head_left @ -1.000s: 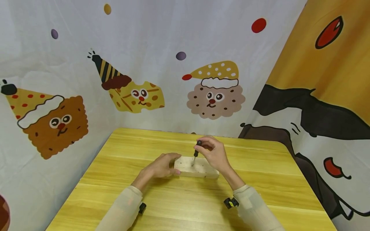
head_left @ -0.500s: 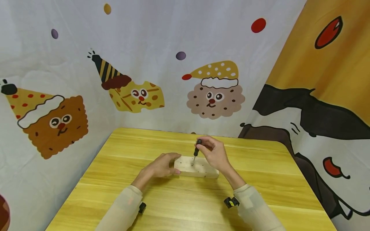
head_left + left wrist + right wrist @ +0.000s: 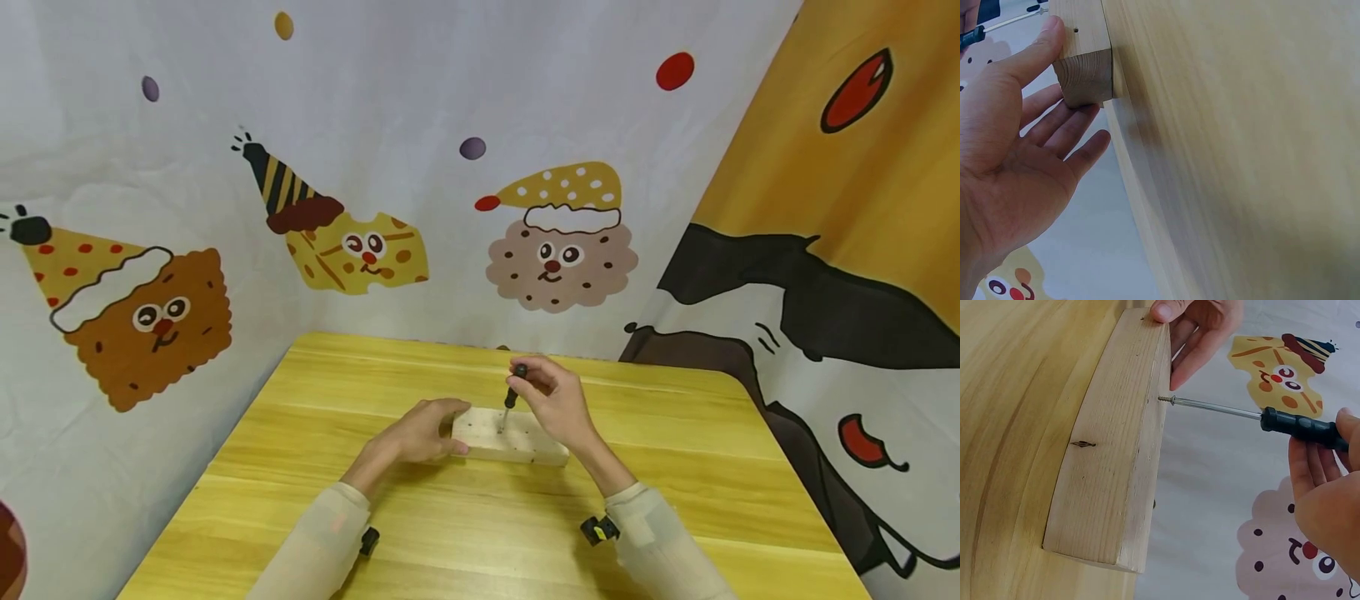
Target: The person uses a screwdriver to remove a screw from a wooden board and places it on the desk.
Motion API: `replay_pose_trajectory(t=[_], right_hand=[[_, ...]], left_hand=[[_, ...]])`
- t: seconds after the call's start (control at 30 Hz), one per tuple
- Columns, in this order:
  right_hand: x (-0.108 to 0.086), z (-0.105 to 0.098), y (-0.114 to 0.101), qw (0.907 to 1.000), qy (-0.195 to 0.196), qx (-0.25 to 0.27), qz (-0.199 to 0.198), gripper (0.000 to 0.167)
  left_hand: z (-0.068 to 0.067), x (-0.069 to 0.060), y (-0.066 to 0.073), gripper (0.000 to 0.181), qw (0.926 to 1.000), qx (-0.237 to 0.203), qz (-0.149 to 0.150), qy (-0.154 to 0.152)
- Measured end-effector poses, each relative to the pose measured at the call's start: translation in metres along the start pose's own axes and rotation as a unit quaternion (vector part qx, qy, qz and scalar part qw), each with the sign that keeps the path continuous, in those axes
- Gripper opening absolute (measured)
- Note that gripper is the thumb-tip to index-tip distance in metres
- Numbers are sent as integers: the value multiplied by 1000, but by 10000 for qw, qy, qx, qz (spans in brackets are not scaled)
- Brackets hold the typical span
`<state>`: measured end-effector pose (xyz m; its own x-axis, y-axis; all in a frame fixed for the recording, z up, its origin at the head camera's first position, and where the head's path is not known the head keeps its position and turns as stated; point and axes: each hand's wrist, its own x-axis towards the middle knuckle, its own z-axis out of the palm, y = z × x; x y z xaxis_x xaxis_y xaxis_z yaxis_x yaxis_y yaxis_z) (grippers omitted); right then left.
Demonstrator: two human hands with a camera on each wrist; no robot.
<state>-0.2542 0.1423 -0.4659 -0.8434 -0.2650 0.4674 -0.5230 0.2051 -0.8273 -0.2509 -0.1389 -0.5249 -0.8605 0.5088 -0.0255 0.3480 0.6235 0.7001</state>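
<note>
- Head view, closest stuff first: pale sleeves (image 3: 318, 542) come in from about 7 and 5 o'clock.
- Left hand (image 3: 423, 429) is gripping the 9 o'clock end of the block, thumb on the near side, fingers round the far side.
- Wooden block (image 3: 510, 443) lies flat on the table (image 3: 480, 542), at 3 o'clock from the left hand and roughly 8 o'clock from the right. Long axis runs about 9 to 3, its right end dipping a touch towards 4.
- Screw (image 3: 1167, 399) stands up from the block's top face, some thread showing. Can't tell how deep it's in.
- Screwdriver (image 3: 1291, 423) is the bit everything hinges on imo: shaft crosses the block's long axis, handle leaning to 1 o'clock from the screw, tip apparently touching the screw head.
- Right hand (image 3: 555, 404) pinches that handle, sitting around 2 o'clock from the screw. So the left is the one actually on the block; the right only reaches it through the tool.
- Cartoon backdrop (image 3: 390, 100) hangs past the table at 12.
</note>
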Motion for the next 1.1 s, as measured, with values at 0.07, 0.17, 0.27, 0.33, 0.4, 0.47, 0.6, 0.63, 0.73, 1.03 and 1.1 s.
replay_pose_trajectory(t=[0.07,0.17,0.27,0.33,0.4,0.47,0.6,0.63,0.73,1.03,1.1], right_hand=[[0,0,0,10000,30,12,31,30],[0,1,-1,9999,40,72,79,31],[0,0,-1,9999,23,56,110,32],[0,0,-2,9999,24,19,150,32],[-1,-1,-2,9999,23,-21,163,32],[0,-1,-2,9999,24,-47,151,33],[0,-2,-2,9999,23,-130,79,34],[-1,-1,-1,9999,19,-136,61,34],[-2,-3,0,9999,56,-151,3,33],[-2,-2,4,9996,138,-144,-180,31],[-1,-1,5,9995,141,-204,-207,30]], left_hand=[[0,0,0,80,10000,-9,-15,-5],[0,-1,1,79,10000,-33,-38,-3],[0,-1,1,79,10000,-35,-49,-10],[1,0,1,79,10000,-40,-54,-14],[1,0,1,79,10000,-39,-63,-22],[1,-1,1,79,10000,-58,-75,-27],[1,-1,0,80,9999,-47,-88,-16],[1,-1,0,80,10000,-51,-84,-10],[3,1,0,80,10000,-11,-45,-15],[3,1,0,80,10000,-31,-63,18],[3,1,-1,80,10000,-27,-59,32]])
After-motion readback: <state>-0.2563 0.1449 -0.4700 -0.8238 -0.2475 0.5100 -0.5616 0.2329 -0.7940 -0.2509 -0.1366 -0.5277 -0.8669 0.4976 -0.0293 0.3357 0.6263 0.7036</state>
